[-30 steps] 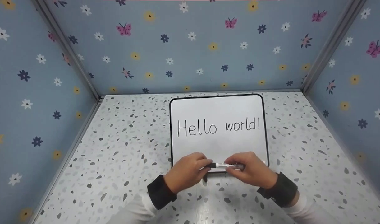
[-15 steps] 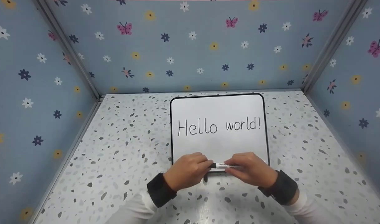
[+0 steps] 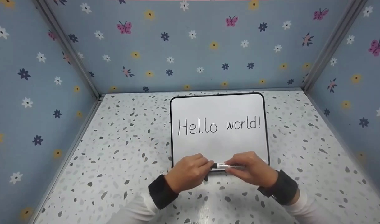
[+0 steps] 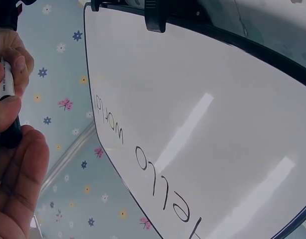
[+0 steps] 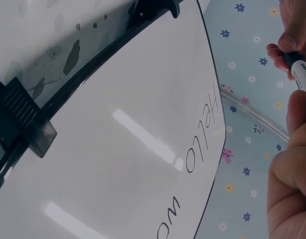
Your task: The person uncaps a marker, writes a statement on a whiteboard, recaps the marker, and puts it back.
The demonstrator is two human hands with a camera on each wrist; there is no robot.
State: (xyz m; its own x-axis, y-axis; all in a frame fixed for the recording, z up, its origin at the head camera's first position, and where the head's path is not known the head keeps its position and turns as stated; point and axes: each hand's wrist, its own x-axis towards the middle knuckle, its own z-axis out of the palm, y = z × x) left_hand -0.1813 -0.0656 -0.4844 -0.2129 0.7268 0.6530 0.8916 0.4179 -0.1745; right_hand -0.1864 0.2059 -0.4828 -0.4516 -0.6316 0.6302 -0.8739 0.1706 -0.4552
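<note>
Both my hands hold a whiteboard marker [image 3: 221, 166] level, just over the near edge of a whiteboard [image 3: 219, 107]. It has a white barrel and a black cap [image 4: 11, 134]. My left hand [image 3: 190, 172] pinches the capped end between thumb and fingers. My right hand [image 3: 255, 169] grips the barrel, hiding its far end. In the right wrist view the cap sits between the left thumb and fingers, against the white barrel. "Hello world!" stands in black handwriting [image 3: 197, 127] across the board, which has a thin black frame.
Black clip-like pieces [image 4: 155, 17] hold the board's near edge, one of them large in the right wrist view [image 5: 31, 117]. The board stands on a speckled white tabletop [image 3: 130, 133]. Blue flowered panels [image 3: 190, 46] enclose the back and both sides.
My left hand has shifted slightly and its fingers cover more of the black cap in the head view. The right hand and the board stay nearly where they were.
</note>
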